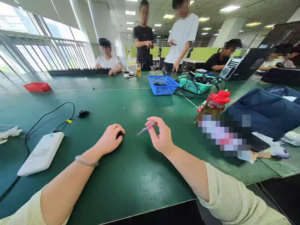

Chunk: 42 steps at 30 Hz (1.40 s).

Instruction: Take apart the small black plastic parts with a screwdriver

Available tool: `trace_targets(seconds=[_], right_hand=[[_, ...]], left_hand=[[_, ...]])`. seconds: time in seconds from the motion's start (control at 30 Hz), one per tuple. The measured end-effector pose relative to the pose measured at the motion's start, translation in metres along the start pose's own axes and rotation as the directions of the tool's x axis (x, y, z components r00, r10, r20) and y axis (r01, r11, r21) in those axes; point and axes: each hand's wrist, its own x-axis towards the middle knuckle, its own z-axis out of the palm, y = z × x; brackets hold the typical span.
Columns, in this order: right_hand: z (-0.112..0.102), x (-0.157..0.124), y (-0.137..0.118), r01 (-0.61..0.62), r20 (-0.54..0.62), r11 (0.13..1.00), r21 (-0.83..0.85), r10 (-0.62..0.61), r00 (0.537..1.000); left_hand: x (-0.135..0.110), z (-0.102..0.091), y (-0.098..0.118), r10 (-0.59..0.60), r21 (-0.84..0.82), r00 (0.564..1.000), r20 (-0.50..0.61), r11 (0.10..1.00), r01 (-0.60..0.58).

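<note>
At centre frame, the right hand (161, 137) pinched a screwdriver (146, 128), tip aimed left for control. The left hand (110, 139) lay curled over a dark part (120, 134), perhaps steadying it; grip hidden.

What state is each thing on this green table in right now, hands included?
Left hand: curled over a small black part, grip unclear.
Right hand: pinching a slim metal-tipped tool, held tilted.
White rectangular power bank: lying flat, black cable plugged in.
Red-capped bottle of amber liquid: capped.
Blue plastic mesh basket: upright, dark items inside.
Black laptop: open.
</note>
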Motion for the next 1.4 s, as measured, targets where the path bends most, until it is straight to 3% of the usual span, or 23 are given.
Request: trace_targets(seconds=[0.1, 0.2, 0.27, 0.37, 1.07, 1.23, 1.4], right_hand=[[0.001, 0.0, 0.0, -0.005, 0.001, 1.0, 0.007, 0.005, 1.0], [0.002, 0.0, 0.0, -0.013, 0.014, 1.0, 0.011, 0.013, 1.0], [0.002, -0.001, 0.0, -0.023, 0.027, 1.0, 0.005, 0.023, 0.999], [0.002, 0.0, 0.0, -0.037, 0.038, 0.999, -0.005, 0.038, 0.999], [0.003, -0.002, 0.0, -0.044, 0.081, 0.998, -0.043, 0.047, 0.996], [0.003, -0.001, -0.001, -0.056, 0.091, 0.997, -0.049, 0.06, 0.994], [0.0, 0.001, -0.001, 0.005, 0.027, 0.995, -0.102, -0.002, 1.0]], left_hand=[[-0.003, -0.015, -0.037, -0.184, 0.059, 0.981, -0.065, 0.98, 0.188], [-0.01, -0.029, -0.072, -0.399, 0.119, 0.906, -0.142, 0.902, 0.416], [-0.016, -0.038, -0.09, -0.468, 0.143, 0.867, -0.172, 0.859, 0.492], [-0.024, -0.045, -0.105, -0.501, 0.149, 0.845, -0.187, 0.836, 0.528], [-0.022, -0.047, -0.099, -0.543, 0.128, 0.792, -0.279, 0.796, 0.591], [-0.022, -0.044, -0.104, -0.526, 0.184, 0.814, -0.247, 0.799, 0.572], [-0.021, -0.042, -0.107, -0.505, 0.227, 0.834, -0.222, 0.805, 0.548]])
